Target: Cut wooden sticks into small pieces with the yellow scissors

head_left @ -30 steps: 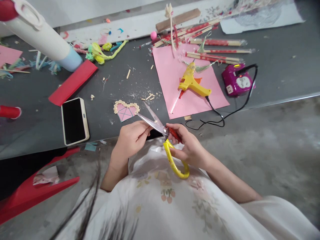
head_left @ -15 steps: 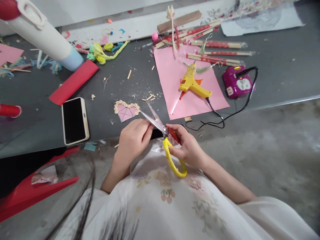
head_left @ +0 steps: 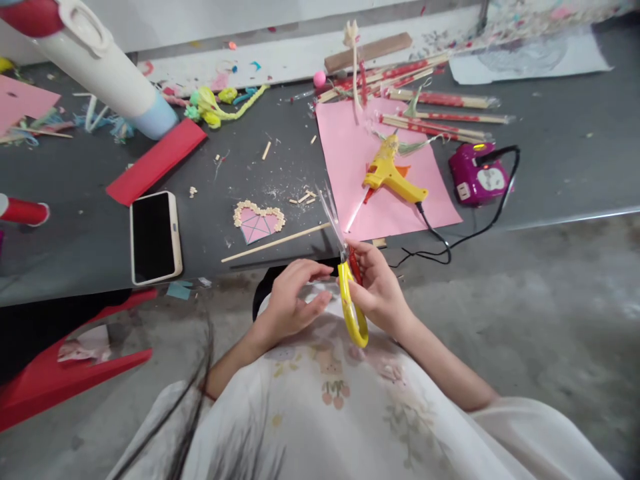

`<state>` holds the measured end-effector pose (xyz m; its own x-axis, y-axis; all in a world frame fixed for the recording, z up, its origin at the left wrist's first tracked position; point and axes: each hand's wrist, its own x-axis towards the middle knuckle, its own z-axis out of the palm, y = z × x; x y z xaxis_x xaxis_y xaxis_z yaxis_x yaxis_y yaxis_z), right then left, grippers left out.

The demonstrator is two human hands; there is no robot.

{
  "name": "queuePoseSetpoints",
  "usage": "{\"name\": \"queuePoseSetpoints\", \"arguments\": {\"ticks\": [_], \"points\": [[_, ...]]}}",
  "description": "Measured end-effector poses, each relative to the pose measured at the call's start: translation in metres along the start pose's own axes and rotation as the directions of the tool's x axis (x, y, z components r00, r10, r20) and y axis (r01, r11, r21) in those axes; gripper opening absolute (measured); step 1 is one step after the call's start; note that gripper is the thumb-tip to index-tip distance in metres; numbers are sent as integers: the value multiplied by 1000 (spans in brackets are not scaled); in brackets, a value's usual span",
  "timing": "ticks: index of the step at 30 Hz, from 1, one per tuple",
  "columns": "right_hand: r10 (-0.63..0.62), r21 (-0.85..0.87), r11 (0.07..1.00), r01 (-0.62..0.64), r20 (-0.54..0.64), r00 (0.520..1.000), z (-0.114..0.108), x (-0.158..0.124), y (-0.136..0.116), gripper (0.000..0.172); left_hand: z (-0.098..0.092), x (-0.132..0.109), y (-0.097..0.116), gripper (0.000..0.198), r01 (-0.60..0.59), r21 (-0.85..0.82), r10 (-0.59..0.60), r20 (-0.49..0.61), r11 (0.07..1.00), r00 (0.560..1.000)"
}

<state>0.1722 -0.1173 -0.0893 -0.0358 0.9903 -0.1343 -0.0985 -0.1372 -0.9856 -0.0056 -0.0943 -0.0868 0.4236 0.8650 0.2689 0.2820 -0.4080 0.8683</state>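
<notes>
My right hand (head_left: 383,290) is closed on a pair of scissors (head_left: 351,310) with a yellow loop handle. Their blades point up over the table edge and are blurred. My left hand (head_left: 293,303) hovers just left of the handle, fingers loosely apart, with nothing visible in it. A thin wooden stick (head_left: 275,243) lies on the dark table (head_left: 90,220) close to the front edge, just above my left hand. Behind the stick sits a small pink heart piece (head_left: 258,221) rimmed with pale beads.
A yellow glue gun (head_left: 393,177) rests on pink paper (head_left: 345,150), its cord running to a purple socket block (head_left: 479,177). A phone (head_left: 155,237), red paper (head_left: 157,160), a white tube (head_left: 100,73) and wrapped chopsticks (head_left: 440,100) lie farther back. A red chair (head_left: 65,377) stands lower left.
The scissors swung from pointing left with blades apart to pointing up. My left hand drew back from the blades and loosened. The wooden stick now lies on the table.
</notes>
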Motion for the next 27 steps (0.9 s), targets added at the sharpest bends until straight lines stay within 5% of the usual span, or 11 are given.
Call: {"name": "queuePoseSetpoints", "arguments": {"ticks": [6, 14, 20, 27], "points": [[-22, 0, 1000, 22, 38, 999, 7, -1, -4, 58, 12, -3, -5, 69, 303, -384, -206, 275, 872, 939], [-35, -34, 999, 36, 28, 999, 12, 0, -12, 59, 16, -4, -1, 94, 458, -633, -214, 425, 624, 880], [-34, -20, 999, 35, 38, 999, 16, 0, -11, 59, 18, -1, 3, 94, 546, -589, -344, 427, 596, 836], [-37, -35, 999, 39, 34, 999, 20, 0, -11, 58, 25, -3, -2, 109, 560, -549, -354, 442, 620, 825]]}}
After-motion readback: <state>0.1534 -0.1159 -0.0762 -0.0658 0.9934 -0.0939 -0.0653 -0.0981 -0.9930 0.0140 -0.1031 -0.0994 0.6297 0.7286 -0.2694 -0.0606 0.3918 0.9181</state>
